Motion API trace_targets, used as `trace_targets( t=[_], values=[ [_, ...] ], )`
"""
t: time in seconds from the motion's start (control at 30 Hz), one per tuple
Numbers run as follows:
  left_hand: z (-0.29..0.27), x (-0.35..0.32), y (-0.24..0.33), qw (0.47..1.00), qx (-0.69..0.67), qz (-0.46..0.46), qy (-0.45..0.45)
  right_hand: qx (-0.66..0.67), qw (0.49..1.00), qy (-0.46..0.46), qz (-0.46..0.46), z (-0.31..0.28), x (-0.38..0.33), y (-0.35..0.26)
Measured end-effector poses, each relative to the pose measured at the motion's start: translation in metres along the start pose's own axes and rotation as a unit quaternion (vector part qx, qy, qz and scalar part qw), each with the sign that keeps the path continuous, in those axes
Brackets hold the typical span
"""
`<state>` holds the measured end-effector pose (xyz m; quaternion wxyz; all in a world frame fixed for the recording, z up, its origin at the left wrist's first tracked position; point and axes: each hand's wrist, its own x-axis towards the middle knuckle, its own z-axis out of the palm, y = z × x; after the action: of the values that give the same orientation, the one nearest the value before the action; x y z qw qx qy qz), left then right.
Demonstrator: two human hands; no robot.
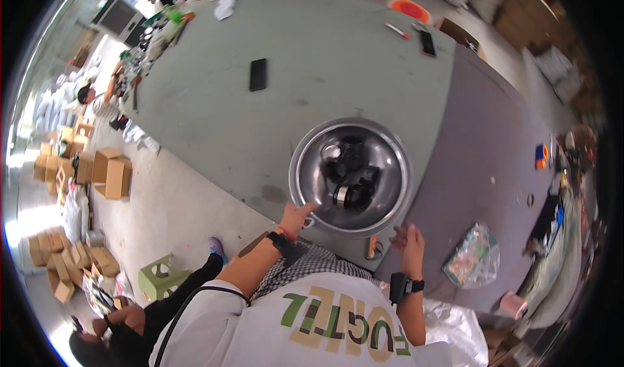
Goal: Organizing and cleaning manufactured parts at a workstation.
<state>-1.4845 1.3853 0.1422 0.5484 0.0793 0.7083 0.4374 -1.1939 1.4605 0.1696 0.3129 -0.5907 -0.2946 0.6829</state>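
A wide, shiny metal bowl (302, 191) stands at the near edge of the table. Inside it lie several black cylindrical parts (354, 152), and one black piece with a silver band (350, 197) rests nearest to me. My left hand (297, 217) is closed on the bowl's near left rim, fingers over the edge. To the right of the bowl's near rim, my right hand (409, 240) hangs with its fingers loosely bent and apart, nothing seen in them. An orange-handled tool (372, 247) lies between the bowl and my body.
A black phone (258, 75) lies on the green table cover (195, 107); another dark phone (427, 43) and a red-white marker (397, 30) lie farther back. On the grey cover at right are a plastic-wrapped packet (472, 256) and a tape roll (541, 156). Other people are at left.
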Motion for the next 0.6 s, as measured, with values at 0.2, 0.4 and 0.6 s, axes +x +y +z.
trace_targets(
  t=[0.2, 0.4, 0.6],
  values=[
    [-0.115, 0.061, -0.059, 0.952, -0.139, -0.052, 0.267, -0.181, 0.983, 0.005, 0.032, 0.027, 0.019, 0.079],
    [-0.199, 0.172, -0.034, 0.908, -0.228, -0.009, 0.351, -0.42, 0.905, 0.057, 0.011, -0.015, -0.011, 0.14],
    [-0.322, 0.331, 0.118, 0.871, -0.179, 0.039, 0.456, -0.482, 0.865, 0.123, 0.056, -0.032, -0.033, 0.145]
  ],
)
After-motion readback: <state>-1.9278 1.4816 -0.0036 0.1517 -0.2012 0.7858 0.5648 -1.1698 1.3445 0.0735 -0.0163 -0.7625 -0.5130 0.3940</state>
